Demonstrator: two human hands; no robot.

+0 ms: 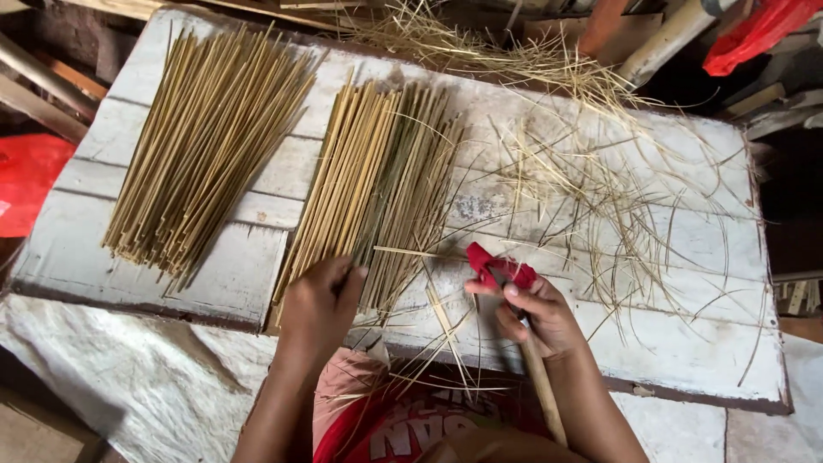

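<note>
My left hand (319, 302) rests on the near end of the middle bundle of thin bamboo strips (377, 184), fingers curled over a few of them. My right hand (536, 313) grips a knife with a wooden handle (542, 390) and a red cloth (499, 266) wrapped near its blade. One thin strip (407, 252) lies crosswise between the two hands. A second, larger bundle of bamboo strips (206, 137) lies to the left on the white wooden board (686, 343).
Loose shavings and thin fibres (600, 189) are scattered over the right half of the board and at its far edge. A white sack cloth (129, 377) lies under the board's near left. Red plastic (30, 180) sits at the left, wooden clutter at the back.
</note>
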